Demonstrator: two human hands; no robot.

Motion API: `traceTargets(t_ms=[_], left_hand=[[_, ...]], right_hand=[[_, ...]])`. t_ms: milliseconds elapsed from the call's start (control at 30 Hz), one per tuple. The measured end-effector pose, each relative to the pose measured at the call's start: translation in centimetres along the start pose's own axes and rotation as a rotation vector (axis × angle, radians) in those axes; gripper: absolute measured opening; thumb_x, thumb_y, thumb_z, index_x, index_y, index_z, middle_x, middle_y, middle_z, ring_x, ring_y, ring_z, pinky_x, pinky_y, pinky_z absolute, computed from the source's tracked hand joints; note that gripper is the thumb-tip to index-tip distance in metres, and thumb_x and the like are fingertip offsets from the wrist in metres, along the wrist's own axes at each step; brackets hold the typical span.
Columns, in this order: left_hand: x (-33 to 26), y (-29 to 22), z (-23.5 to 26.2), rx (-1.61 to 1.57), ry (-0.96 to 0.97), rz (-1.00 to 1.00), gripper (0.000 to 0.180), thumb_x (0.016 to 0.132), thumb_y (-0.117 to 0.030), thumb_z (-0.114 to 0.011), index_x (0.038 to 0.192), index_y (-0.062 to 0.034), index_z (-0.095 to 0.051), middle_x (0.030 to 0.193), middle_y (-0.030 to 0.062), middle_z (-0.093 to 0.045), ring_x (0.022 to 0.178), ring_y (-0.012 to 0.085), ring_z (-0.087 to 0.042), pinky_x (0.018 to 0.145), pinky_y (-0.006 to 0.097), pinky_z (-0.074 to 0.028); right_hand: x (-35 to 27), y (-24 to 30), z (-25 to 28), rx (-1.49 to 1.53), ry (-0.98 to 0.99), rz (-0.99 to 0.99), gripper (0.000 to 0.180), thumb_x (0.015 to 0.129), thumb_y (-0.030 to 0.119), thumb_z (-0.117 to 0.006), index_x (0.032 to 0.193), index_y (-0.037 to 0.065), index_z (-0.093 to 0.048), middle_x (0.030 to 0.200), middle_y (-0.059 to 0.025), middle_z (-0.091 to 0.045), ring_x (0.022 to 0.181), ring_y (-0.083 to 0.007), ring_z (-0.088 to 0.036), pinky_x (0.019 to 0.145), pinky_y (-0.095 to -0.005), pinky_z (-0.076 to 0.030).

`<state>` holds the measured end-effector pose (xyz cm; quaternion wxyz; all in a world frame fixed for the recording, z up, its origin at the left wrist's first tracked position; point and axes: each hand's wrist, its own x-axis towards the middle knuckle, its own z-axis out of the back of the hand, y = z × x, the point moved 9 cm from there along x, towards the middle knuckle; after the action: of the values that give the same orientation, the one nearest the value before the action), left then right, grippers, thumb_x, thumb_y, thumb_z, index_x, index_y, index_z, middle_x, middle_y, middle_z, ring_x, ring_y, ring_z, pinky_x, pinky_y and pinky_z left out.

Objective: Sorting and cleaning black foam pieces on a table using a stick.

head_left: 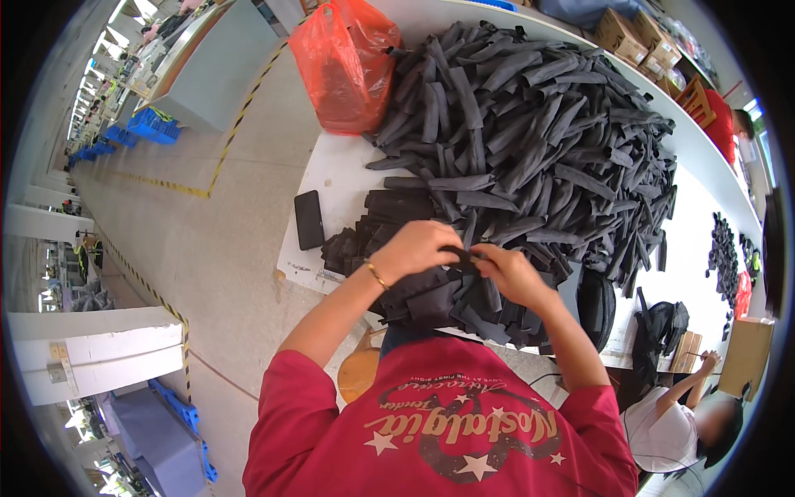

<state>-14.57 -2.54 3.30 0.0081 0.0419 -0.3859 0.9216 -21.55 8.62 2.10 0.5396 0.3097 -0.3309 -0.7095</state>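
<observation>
Between my two hands, a short black fabric piece (pixel 460 255) is pinched above the near part of the white table. My left hand (pixel 421 246), with a gold bracelet on its wrist, closes on the left end. On the other end, the fingers of my right hand (pixel 505 269) are pressed together. Beneath and in front of them lie flat black fabric pieces (pixel 426 305) in overlapping layers. Beyond my hands rises a big heap of dark grey fabric tubes (pixel 538 124), loosely tangled.
A black phone (pixel 309 220) lies near the table's left edge. At the back left stands a red plastic bag (pixel 344 74). A black backpack (pixel 660 327) rests to the right, close to a co-worker in white (pixel 662 431). A round wooden stool (pixel 358 374) is beside me.
</observation>
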Motion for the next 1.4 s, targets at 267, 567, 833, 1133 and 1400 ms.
traceTargets(t_ms=[267,567,833,1133,1400], left_hand=[[-7.9,5.0,4.4,-0.827,-1.011,0.249,0.061,0.078,-0.027,-0.078,0.125,0.0008,-0.051,0.123,0.0148,-0.053,0.118,0.0259,-0.051,0.100,0.041,-0.042],[-4.9,5.7,-5.3,-1.681,-1.128,0.452,0.025,0.092,-0.025,-0.065,0.100,-0.0009,-0.064,0.074,0.0051,-0.061,0.068,0.0209,-0.064,0.069,0.037,-0.055],[-7.1,9.2,4.7,-1.357,-1.274,0.391,0.029,0.091,-0.030,-0.066,0.097,-0.0021,-0.062,0.068,0.0024,-0.058,0.048,0.0103,-0.051,0.041,0.022,-0.036],[-5.5,11.5,1.6,-1.680,-1.351,0.362,0.026,0.094,-0.030,-0.060,0.106,-0.0060,-0.061,0.084,0.0053,-0.063,0.074,0.0166,-0.063,0.065,0.028,-0.057],[-4.6,10.9,0.0,-1.693,-1.293,0.459,0.028,0.092,-0.030,-0.064,0.100,-0.0041,-0.063,0.081,0.0068,-0.064,0.070,0.0204,-0.065,0.064,0.033,-0.057]], right_hand=[[-1.2,-2.5,-5.7,0.581,-0.105,-0.242,0.017,0.094,0.008,-0.055,0.106,-0.003,-0.059,0.068,-0.0050,-0.056,0.062,-0.0100,-0.051,0.057,-0.0272,-0.045],[-1.3,-0.5,-7.5,0.227,-0.471,-0.125,0.009,0.091,0.002,-0.054,0.098,-0.003,-0.057,0.075,-0.0217,-0.061,0.069,-0.0364,-0.062,0.060,-0.0398,-0.049],[-9.6,-3.8,-11.8,0.218,-0.288,-0.126,0.008,0.091,0.006,-0.057,0.092,-0.001,-0.060,0.059,-0.0130,-0.055,0.050,-0.0219,-0.055,0.049,-0.0335,-0.043],[-7.5,-0.5,-5.8,0.170,-0.340,-0.114,0.009,0.091,0.008,-0.059,0.096,0.000,-0.057,0.071,-0.0213,-0.059,0.063,-0.0395,-0.060,0.054,-0.0423,-0.047],[-6.9,-1.6,-4.9,0.097,-0.341,-0.078,0.010,0.091,0.008,-0.059,0.095,0.000,-0.055,0.070,-0.0235,-0.059,0.064,-0.0432,-0.060,0.054,-0.0461,-0.046]])
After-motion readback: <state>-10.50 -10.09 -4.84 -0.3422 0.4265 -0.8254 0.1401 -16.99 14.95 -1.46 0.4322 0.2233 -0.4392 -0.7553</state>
